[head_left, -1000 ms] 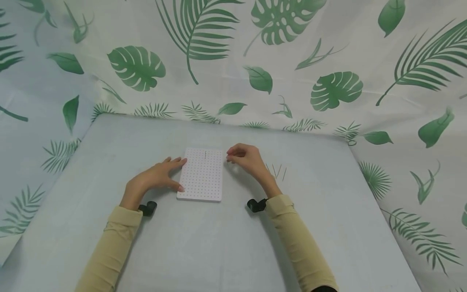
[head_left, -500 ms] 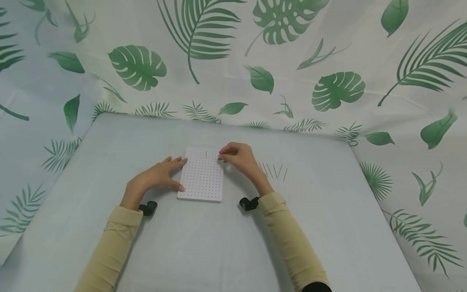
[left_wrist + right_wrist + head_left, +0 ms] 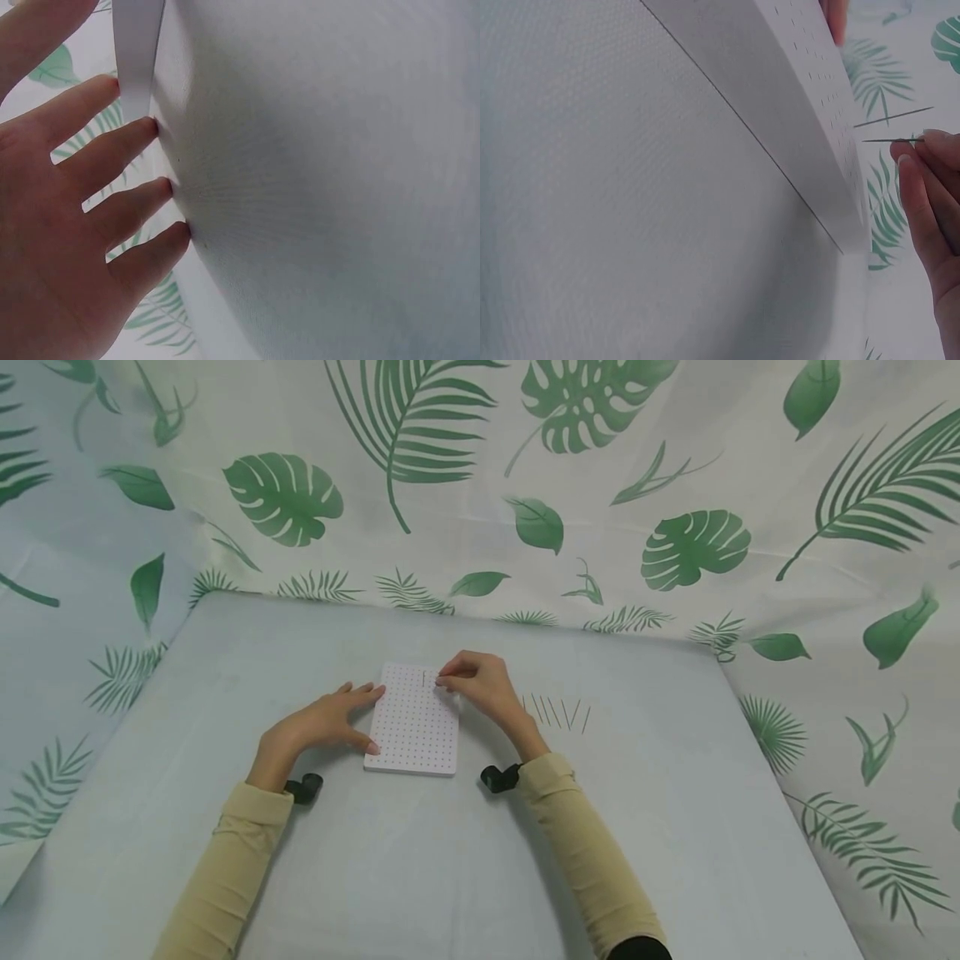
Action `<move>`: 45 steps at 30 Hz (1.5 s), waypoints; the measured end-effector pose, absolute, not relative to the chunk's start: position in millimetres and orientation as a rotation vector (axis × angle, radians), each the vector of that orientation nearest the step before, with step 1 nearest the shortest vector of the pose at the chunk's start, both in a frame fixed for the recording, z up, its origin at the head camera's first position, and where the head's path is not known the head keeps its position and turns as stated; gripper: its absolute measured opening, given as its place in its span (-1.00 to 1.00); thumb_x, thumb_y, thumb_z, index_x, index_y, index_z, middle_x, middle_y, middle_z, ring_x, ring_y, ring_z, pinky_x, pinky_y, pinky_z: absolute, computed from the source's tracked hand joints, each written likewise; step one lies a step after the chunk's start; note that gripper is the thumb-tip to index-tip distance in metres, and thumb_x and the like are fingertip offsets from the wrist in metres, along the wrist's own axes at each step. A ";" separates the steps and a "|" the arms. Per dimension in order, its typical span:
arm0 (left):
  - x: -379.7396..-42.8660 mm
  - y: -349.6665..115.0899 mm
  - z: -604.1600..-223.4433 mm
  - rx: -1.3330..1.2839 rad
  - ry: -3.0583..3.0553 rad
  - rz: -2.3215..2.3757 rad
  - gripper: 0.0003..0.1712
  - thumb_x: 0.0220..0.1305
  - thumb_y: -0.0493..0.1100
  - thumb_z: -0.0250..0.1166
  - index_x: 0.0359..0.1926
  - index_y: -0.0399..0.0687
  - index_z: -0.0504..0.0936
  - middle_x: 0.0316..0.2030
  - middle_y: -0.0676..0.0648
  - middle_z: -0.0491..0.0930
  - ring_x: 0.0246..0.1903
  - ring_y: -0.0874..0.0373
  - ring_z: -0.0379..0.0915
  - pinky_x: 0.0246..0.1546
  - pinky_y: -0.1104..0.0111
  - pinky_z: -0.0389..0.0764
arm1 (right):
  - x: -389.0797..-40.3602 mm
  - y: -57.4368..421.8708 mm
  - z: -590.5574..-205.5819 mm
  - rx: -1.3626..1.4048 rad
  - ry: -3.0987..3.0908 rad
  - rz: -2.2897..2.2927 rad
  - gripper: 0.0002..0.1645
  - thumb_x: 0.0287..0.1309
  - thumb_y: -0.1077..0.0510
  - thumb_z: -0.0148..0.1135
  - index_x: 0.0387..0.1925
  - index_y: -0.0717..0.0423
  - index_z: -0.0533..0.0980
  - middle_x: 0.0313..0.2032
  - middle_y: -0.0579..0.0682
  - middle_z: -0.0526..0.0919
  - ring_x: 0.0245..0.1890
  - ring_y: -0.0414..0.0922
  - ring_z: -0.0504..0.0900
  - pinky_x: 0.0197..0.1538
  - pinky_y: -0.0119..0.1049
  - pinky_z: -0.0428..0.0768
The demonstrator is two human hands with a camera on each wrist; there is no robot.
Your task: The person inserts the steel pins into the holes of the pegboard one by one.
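A white board (image 3: pixel 411 727) with rows of small holes lies on the table. At its left edge rests my left hand (image 3: pixel 318 722), thumb and fingers spread; in the left wrist view its fingers (image 3: pixel 112 154) reach towards the board's side and the table. One thin dark needle (image 3: pixel 894 117) stands upright in the board near its far end. My right hand (image 3: pixel 483 685) is over the far right part of the board. Between thumb and fingertips it pinches another needle (image 3: pixel 877 140), whose free end points at the board, close beside the standing one. Whether its tip touches a hole I cannot tell.
Several loose needles (image 3: pixel 587 720) lie spread on the white tabletop (image 3: pixel 390 860) to the right of the board, beyond my right wrist. A leaf-printed cloth (image 3: pixel 465 543) hangs behind the table and at both sides.
My right hand has moved left from beside the board to over it, bringing the pinched needle near the standing one. More loose needles show behind the wrist. My left hand stays put.
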State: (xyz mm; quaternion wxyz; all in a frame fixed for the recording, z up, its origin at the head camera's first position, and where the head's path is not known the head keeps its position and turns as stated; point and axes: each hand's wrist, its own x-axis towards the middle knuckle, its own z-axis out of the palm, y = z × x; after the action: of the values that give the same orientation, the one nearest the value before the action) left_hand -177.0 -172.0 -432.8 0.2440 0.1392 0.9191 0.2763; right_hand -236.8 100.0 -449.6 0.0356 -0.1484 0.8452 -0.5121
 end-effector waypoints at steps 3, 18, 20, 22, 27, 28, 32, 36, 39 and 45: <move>-177.0 -172.3 -432.4 0.382 2.515 0.744 0.14 0.14 0.05 0.55 0.61 -0.06 0.13 0.61 -0.28 0.01 0.59 -0.41 -0.29 0.46 -0.41 -0.05 | -237.2 97.0 -450.5 -0.460 2.592 -1.580 -0.91 0.13 0.27 0.51 -0.32 0.16 0.71 -0.30 0.05 0.82 -0.35 -0.14 0.80 -0.18 -0.33 0.74; -175.7 -172.9 -430.0 0.390 2.507 0.767 0.12 0.16 0.05 0.54 0.61 -0.06 0.13 0.61 -0.27 0.01 0.59 -0.41 -0.29 0.45 -0.42 -0.05 | -236.7 84.6 -449.8 -0.480 2.615 -1.505 -0.93 0.16 0.23 0.50 -0.30 0.14 0.74 -0.28 0.00 0.82 -0.31 -0.17 0.80 -0.19 -0.36 0.71; -175.6 -173.2 -430.5 0.391 2.509 0.770 0.12 0.16 0.04 0.53 0.61 -0.06 0.13 0.61 -0.27 0.01 0.59 -0.41 -0.29 0.46 -0.41 -0.05 | -237.0 83.7 -450.8 -0.477 2.627 -1.480 -0.93 0.16 0.22 0.50 -0.30 0.13 0.75 -0.28 -0.02 0.82 -0.30 -0.18 0.79 -0.20 -0.37 0.70; -175.6 -173.5 -431.0 0.392 2.509 0.771 0.12 0.17 0.04 0.53 0.61 -0.06 0.13 0.61 -0.28 0.00 0.59 -0.41 -0.30 0.46 -0.41 -0.06 | -237.1 82.6 -451.1 -0.481 2.645 -1.455 -0.93 0.15 0.21 0.50 -0.31 0.11 0.75 -0.28 -0.03 0.82 -0.29 -0.19 0.78 -0.21 -0.38 0.70; -175.7 -174.4 -431.2 0.390 2.507 0.774 0.13 0.16 0.04 0.54 0.61 -0.08 0.13 0.61 -0.29 0.00 0.59 -0.41 -0.30 0.47 -0.40 -0.07 | -237.0 79.3 -450.8 -0.523 2.670 -1.425 -0.93 0.15 0.22 0.50 -0.31 0.11 0.76 -0.27 -0.02 0.81 -0.26 -0.16 0.78 -0.19 -0.36 0.71; -175.9 -174.5 -431.3 0.388 2.507 0.773 0.13 0.15 0.05 0.54 0.61 -0.07 0.13 0.61 -0.29 0.00 0.59 -0.41 -0.30 0.47 -0.40 -0.06 | -237.0 78.6 -451.0 -0.534 2.676 -1.416 -0.94 0.15 0.22 0.50 -0.31 0.10 0.76 -0.27 -0.02 0.81 -0.25 -0.15 0.78 -0.18 -0.36 0.71; -176.7 -175.2 -432.7 0.389 2.506 0.768 0.14 0.15 0.05 0.55 0.61 -0.06 0.12 0.61 -0.29 0.00 0.59 -0.41 -0.30 0.46 -0.40 -0.04 | -237.2 76.2 -452.3 -0.562 2.697 -1.384 -0.95 0.18 0.21 0.49 -0.30 0.08 0.76 -0.25 -0.02 0.81 -0.21 -0.15 0.78 -0.12 -0.35 0.72; -177.8 -175.8 -433.2 0.400 2.503 0.771 0.15 0.14 0.05 0.55 0.61 -0.07 0.12 0.61 -0.30 0.00 0.59 -0.41 -0.29 0.47 -0.39 -0.03 | -237.5 74.8 -453.5 -0.577 2.706 -1.370 -0.96 0.20 0.21 0.47 -0.29 0.09 0.76 -0.24 -0.02 0.82 -0.19 -0.14 0.78 -0.12 -0.34 0.73; -178.4 -175.2 -433.0 0.401 2.504 0.769 0.15 0.14 0.05 0.55 0.61 -0.07 0.12 0.61 -0.29 0.00 0.59 -0.41 -0.29 0.47 -0.38 -0.02 | -237.8 74.1 -453.7 -0.585 2.710 -1.374 -0.96 0.20 0.22 0.46 -0.29 0.10 0.76 -0.24 -0.01 0.82 -0.20 -0.13 0.79 -0.16 -0.34 0.73; -178.8 -174.2 -433.5 0.387 2.502 0.766 0.14 0.14 0.03 0.55 0.62 -0.06 0.12 0.61 -0.28 0.00 0.59 -0.39 -0.29 0.48 -0.37 -0.02 | -238.8 72.7 -453.7 -0.590 2.724 -1.357 -0.96 0.18 0.22 0.47 -0.30 0.09 0.77 -0.24 0.00 0.82 -0.22 -0.14 0.78 -0.21 -0.39 0.72</move>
State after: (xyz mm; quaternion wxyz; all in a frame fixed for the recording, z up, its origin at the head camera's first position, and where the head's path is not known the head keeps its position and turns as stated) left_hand -178.8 -174.2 -433.5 0.2456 0.1420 0.9170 0.2805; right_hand -238.8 72.7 -453.7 0.0210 -0.1904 0.8786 -0.4375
